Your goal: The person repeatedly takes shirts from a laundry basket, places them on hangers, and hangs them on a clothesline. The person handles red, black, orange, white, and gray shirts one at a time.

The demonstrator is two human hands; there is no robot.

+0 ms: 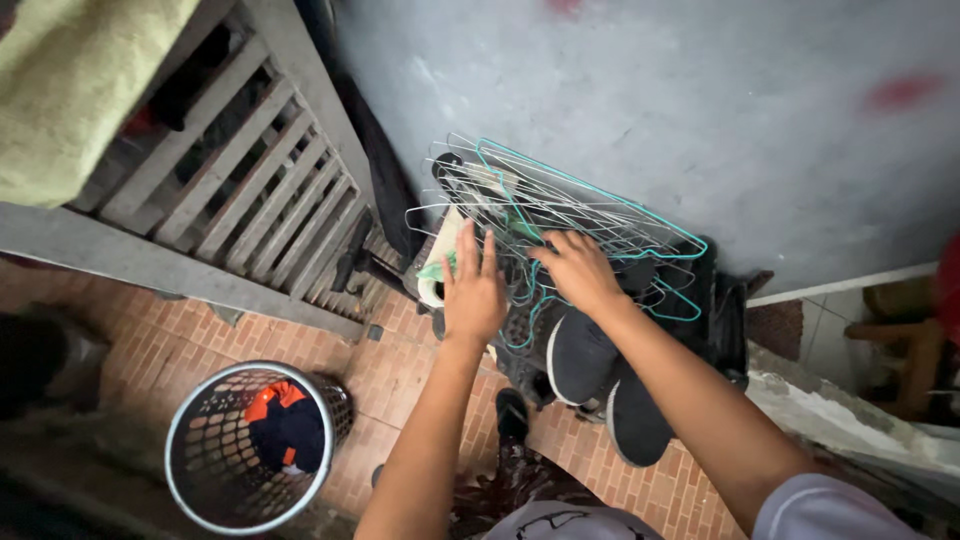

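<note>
We saw both hands reaching down into a tangled pile of wire hangers (560,205), mostly silvery grey with a few teal ones among them, heaped against the foot of the grey wall (700,100). The left hand (473,290) lay at the left edge of the pile, palm down, its fingers (470,245) straight and spread slightly, resting on the wires and closed on nothing that we could see. The right hand (578,268) was deeper in the pile, just right of the left hand, its fingers (548,250) curled in among the grey and teal wires; whether they had actually closed on a hanger we could not tell. Beneath the pile, at its left edge, a white roll with a bit of green (440,265) showed. Directly below the pile stood a pair of dark shoes with pale soles (600,380), toes pointing up toward the hangers. Left of the pile, a grey slatted wooden gate (250,190) leaned, with a yellow-green cloth (80,80) draped over its top corner. Well below and left of the pile, on the red brick floor (400,370), stood a round mesh basket (250,445) holding dark blue and orange clothing (285,425).
</note>
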